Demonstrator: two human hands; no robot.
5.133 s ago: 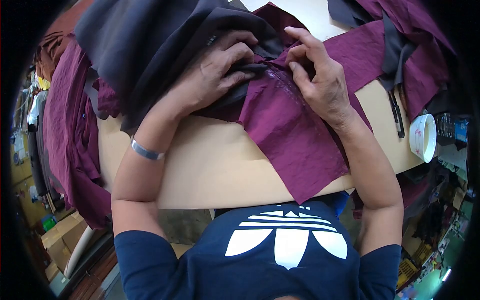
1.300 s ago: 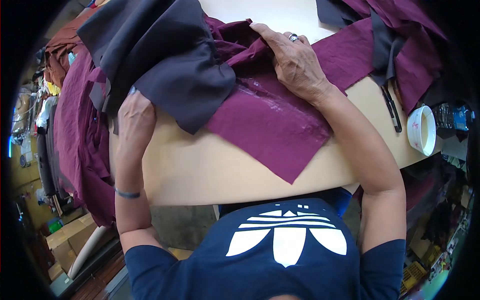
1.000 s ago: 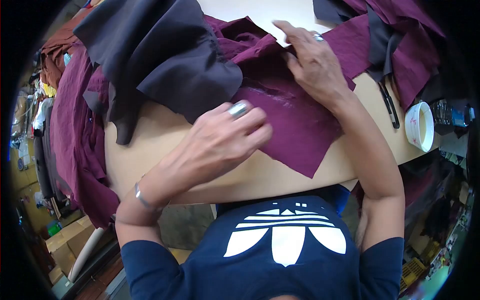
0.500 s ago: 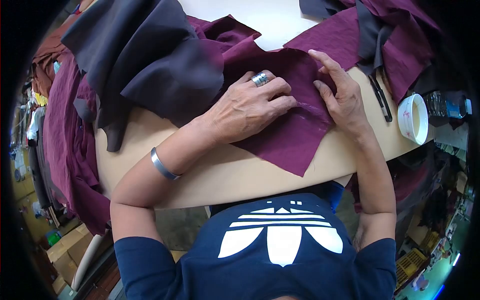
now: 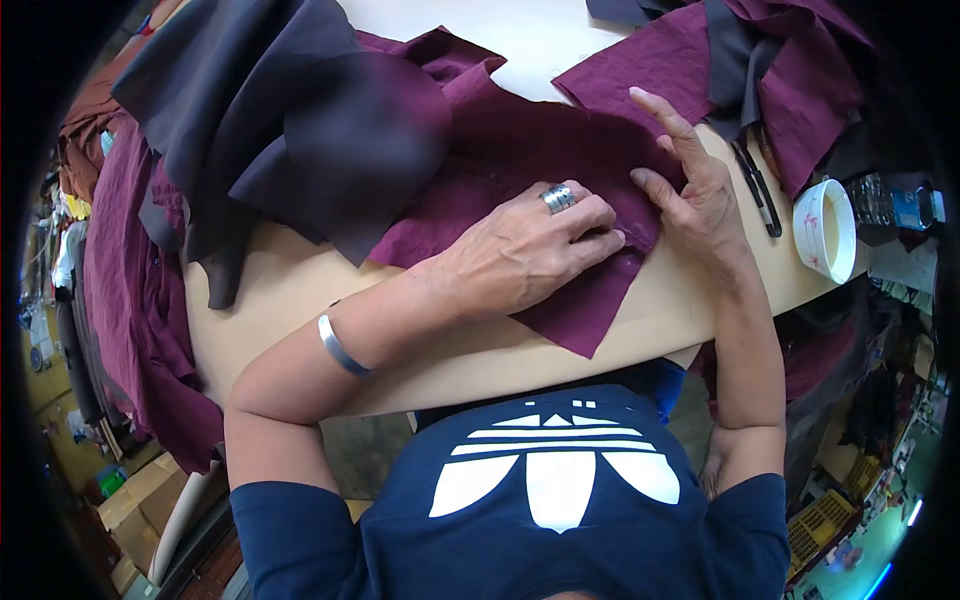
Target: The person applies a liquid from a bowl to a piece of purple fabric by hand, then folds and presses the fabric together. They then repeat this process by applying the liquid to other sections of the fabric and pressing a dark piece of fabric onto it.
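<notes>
A: Since half a second ago, both hands have slid toward the near right corner of the crinkled maroon fabric piece (image 5: 520, 150). Compared with the frames a second back, that piece now lies flatter on the tan work table (image 5: 300, 300).

B: Left hand (image 5: 520, 255) state?

A: Palm down, fingers extended and close together, pressing flat on the maroon piece near its right edge. Nothing pinched or gripped. A wide silver ring (image 5: 557, 198) sits on one finger, a silver bangle (image 5: 340, 345) on the wrist.

B: Right hand (image 5: 695, 190)?

A: Open as well. Fingers spread and straight, fingertips resting on the same maroon piece just right of the left hand; heel of the hand over the bare table. Holds nothing. The two hands are nearly touching at the fabric's edge.

B: Position of the fabric?

A: Spread across the middle of the table, one pointed corner reaching toward the near edge below the left hand. Its far left part is overlapped by a loose dark grey cloth (image 5: 300, 110).

B: Surroundings?

A: More maroon and grey pieces heaped at the far right (image 5: 790, 60). Black-handled scissors (image 5: 755, 185) lie on the table right of the right hand, and just beyond them a white cup with a pink pattern (image 5: 825, 230). Further maroon cloth hangs off the table's left side (image 5: 130, 280).
</notes>
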